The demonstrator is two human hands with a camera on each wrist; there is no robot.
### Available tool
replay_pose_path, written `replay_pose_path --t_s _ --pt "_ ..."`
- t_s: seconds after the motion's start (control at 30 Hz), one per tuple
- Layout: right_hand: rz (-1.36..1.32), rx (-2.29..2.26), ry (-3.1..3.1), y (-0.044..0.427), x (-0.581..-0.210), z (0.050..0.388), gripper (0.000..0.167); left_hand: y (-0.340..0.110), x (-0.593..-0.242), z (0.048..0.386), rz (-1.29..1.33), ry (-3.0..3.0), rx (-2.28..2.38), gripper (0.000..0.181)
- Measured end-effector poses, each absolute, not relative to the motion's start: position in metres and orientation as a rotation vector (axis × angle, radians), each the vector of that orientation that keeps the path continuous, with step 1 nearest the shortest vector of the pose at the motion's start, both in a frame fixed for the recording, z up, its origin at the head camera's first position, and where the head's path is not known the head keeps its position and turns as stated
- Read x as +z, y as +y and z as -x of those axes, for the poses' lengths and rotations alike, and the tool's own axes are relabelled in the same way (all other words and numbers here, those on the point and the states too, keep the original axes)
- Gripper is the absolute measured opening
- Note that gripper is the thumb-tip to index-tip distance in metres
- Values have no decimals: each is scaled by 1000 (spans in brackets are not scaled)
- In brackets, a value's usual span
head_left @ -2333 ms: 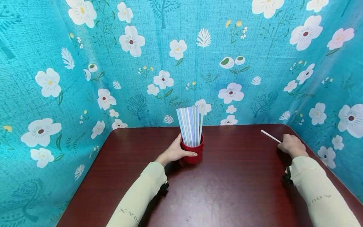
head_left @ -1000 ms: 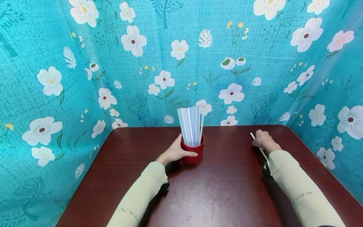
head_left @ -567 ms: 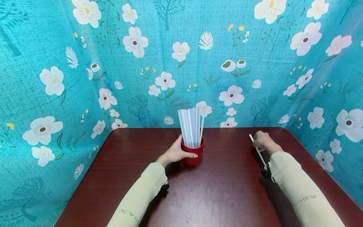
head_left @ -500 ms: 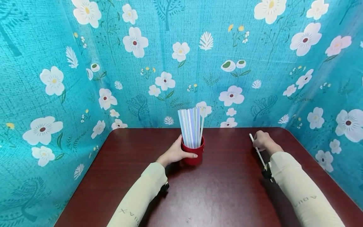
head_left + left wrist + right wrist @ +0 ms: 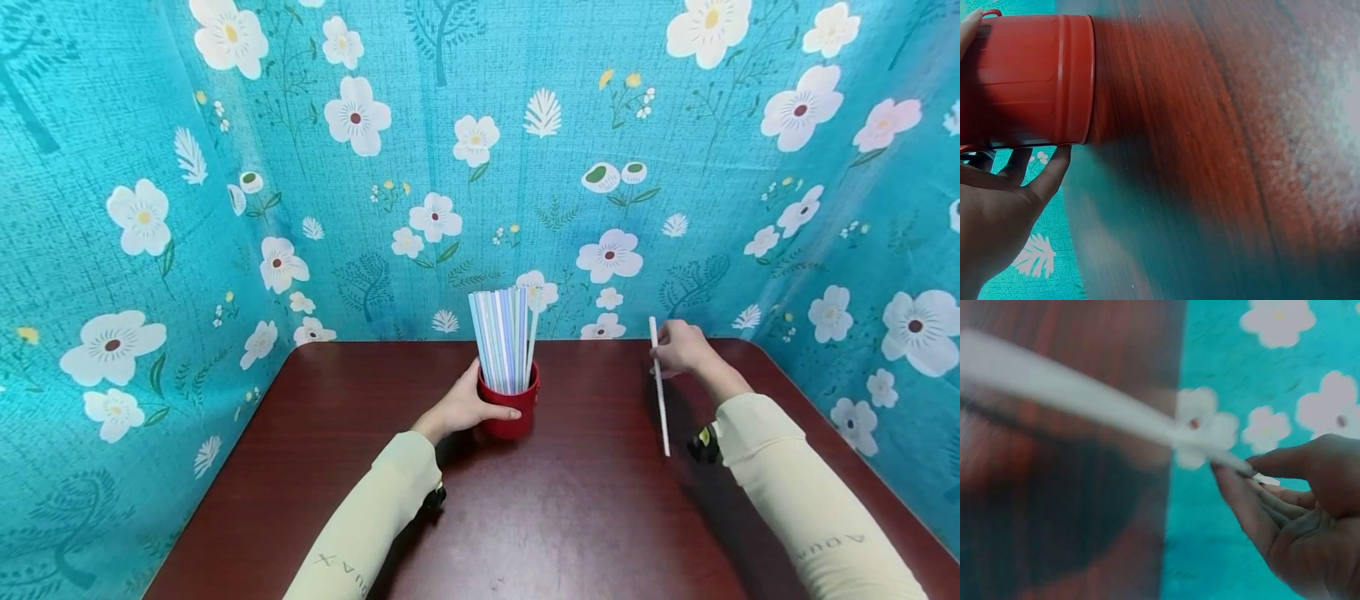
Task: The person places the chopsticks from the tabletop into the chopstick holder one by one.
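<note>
In the head view a red cup [image 5: 510,425] stands upright on the table, holding a bundle of blue, white and pale green drinking straws [image 5: 501,342]. My left hand [image 5: 467,406] grips the cup from its left side, thumb across the front. The left wrist view shows the red cup [image 5: 1029,81] between the thumb and fingers of my left hand [image 5: 997,219]. Over to the right, my right hand [image 5: 684,348] pinches a single white straw [image 5: 661,400], raised and tilted. That straw [image 5: 1085,394] is blurred in the right wrist view, between my thumb and fingertips.
The dark reddish-brown table [image 5: 585,517] reaches to a turquoise flowered cloth [image 5: 547,208] at the back and both sides. Black wrist cameras sit under both cuffs.
My right hand has come left from the table's right edge with the white straw, and has just lifted and swung it more upright. The left hand stays on the cup.
</note>
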State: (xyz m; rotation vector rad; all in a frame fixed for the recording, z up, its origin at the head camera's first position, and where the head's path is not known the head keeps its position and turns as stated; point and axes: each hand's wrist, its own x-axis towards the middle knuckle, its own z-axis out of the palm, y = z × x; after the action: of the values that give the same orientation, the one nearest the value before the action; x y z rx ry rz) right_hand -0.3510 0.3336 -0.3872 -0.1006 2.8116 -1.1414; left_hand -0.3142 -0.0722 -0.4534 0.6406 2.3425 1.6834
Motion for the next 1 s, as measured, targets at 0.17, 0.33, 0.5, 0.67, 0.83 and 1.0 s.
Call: replay_pose_path --t_s 0.17,0.33,0.5,0.67,0.83,1.0 --pt "226 -1298 2810 303 -359 340 29 -73 -453 314 -630 2344 1687 100" --pt "299 -1424 2853 275 -338 331 35 -73 -452 313 -623 2346 1683 100" --pt "353 -1551 2955 257 -327 323 37 -72 -452 313 -621 2351 1676 100" --pt "434 -1961 2766 241 -319 317 37 -71 -452 313 -631 2354 1670 99" --pt "498 -2168 2672 225 -307 311 38 -71 -452 313 -642 2354 1673 99" --pt "547 -2246 2634 209 -301 312 36 -71 -453 314 -660 2343 1684 98"
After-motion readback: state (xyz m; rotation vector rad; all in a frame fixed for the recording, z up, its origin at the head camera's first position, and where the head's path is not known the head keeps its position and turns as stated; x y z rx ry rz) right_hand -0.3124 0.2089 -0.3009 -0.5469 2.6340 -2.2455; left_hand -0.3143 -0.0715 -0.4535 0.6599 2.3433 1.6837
